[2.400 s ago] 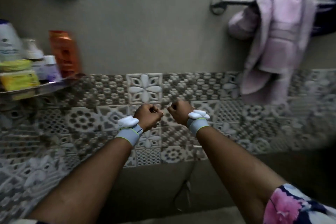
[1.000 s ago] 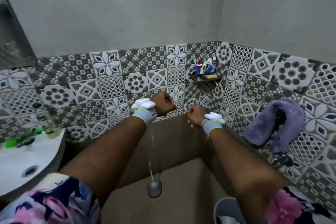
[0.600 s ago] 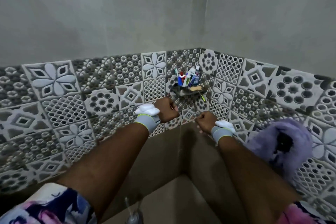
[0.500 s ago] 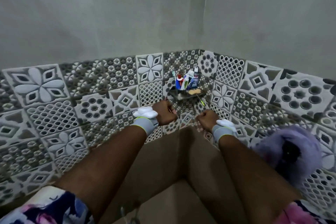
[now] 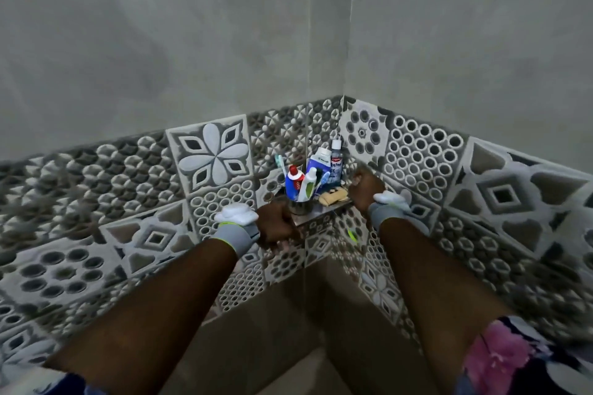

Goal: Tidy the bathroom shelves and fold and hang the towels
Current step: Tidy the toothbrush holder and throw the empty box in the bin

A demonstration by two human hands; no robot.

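A small metal corner shelf is fixed where the two tiled walls meet. On it stand a metal cup with a red-and-blue toothpaste tube, a white tube and toothbrushes, a white-and-blue bottle, a small clear bottle and a tan sponge. My left hand is a closed fist just left of and below the shelf's front edge. My right hand is a closed fist at the shelf's right end. Neither fist visibly holds anything. No towel is in view.
Patterned grey-and-white tiles band both walls, with plain grey wall above and a plain beige band below. A small green item hangs under the shelf. Flowered sleeves show at the bottom corners.
The view has swung from the towel rail past the sink to this corner and closed in on the shelf. Both fists rose to the shelf's level. The purple towel left the view.
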